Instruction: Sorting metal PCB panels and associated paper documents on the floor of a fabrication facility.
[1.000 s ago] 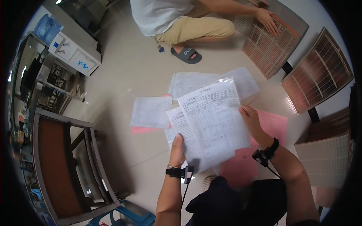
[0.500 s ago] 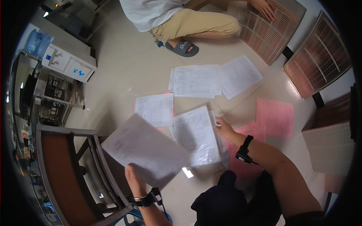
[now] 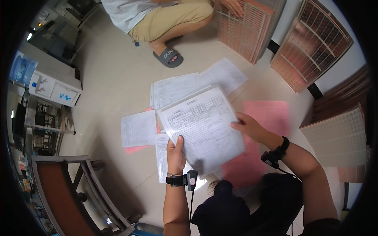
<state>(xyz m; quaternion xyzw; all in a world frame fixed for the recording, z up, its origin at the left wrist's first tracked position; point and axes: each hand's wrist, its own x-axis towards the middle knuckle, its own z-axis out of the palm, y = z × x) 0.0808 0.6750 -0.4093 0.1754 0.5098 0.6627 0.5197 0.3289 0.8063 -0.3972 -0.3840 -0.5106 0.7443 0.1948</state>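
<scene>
A stack of white printed forms point(image 3: 202, 131), glossy as if in clear plastic sleeves, is held up between both my hands. My left hand point(image 3: 176, 155) pinches its lower left edge, thumb on top. On the right edge, my right hand point(image 3: 250, 126) grips it with the thumb in front and the other fingers mostly hidden behind. Beneath it on the floor, a white form point(image 3: 161, 155) is partly covered. Farther off lie more white forms point(image 3: 173, 88) and a loose white sheet point(image 3: 226, 74). Left of the stack, another form point(image 3: 138, 128) rests over pink paper. Pink sheets point(image 3: 271, 118) spread at the right.
A person point(image 3: 173, 23) crouches at the far side, one hand on an upright copper-coloured grid panel point(image 3: 244, 31). More panels point(image 3: 311, 43) lean along the right wall. At left stand a water dispenser point(image 3: 55, 86) and a metal frame with a brown board point(image 3: 59, 192).
My left hand has brought its paper right, and my right hand has lifted to join it. Both now hold the stack, its printed side facing up. The view has shifted right.
</scene>
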